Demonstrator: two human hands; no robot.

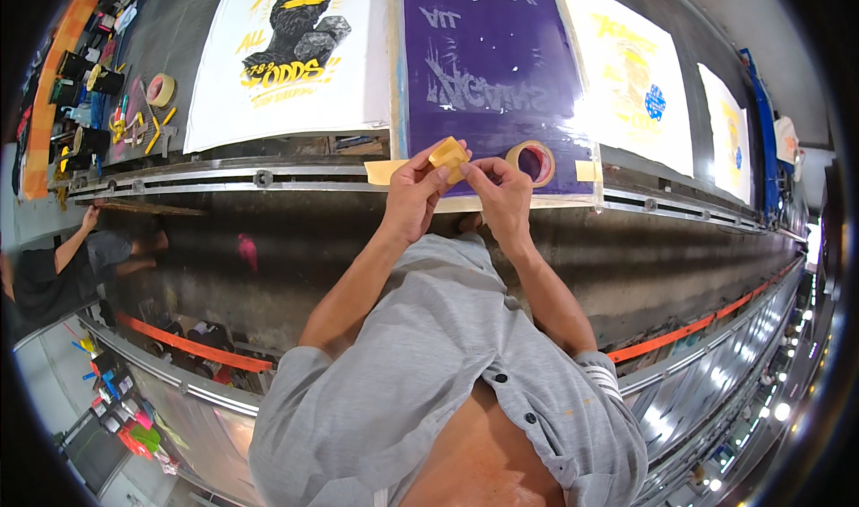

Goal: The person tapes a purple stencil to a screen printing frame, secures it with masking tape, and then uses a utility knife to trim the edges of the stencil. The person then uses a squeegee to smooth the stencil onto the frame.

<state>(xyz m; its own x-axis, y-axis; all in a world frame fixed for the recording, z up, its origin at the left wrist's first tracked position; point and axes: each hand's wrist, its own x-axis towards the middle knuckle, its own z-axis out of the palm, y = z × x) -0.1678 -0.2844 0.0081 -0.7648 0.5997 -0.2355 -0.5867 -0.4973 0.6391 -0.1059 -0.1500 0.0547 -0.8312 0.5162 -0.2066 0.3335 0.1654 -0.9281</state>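
My left hand [419,189] grips a short, folded piece of translucent yellow tape [447,154] in its fingers, and my right hand [501,194] pinches the lower edge of the same piece. Both hands are raised over the near edge of a purple printing screen [483,42] with pale lettering. A tape roll [537,151] with a reddish inner ring lies on the screen just right of my right hand. Tape strips [382,172] are stuck at the screen's lower left corner and lower right.
Printed white shirt panels [210,104] lie either side of the screen. Ink tubs [106,79] and another tape roll [161,90] sit at left. A metal rail [179,176] runs along the table edge. A crouching person [63,274] is at lower left, gripping a board [170,208]. Behind me stands another table [662,417].
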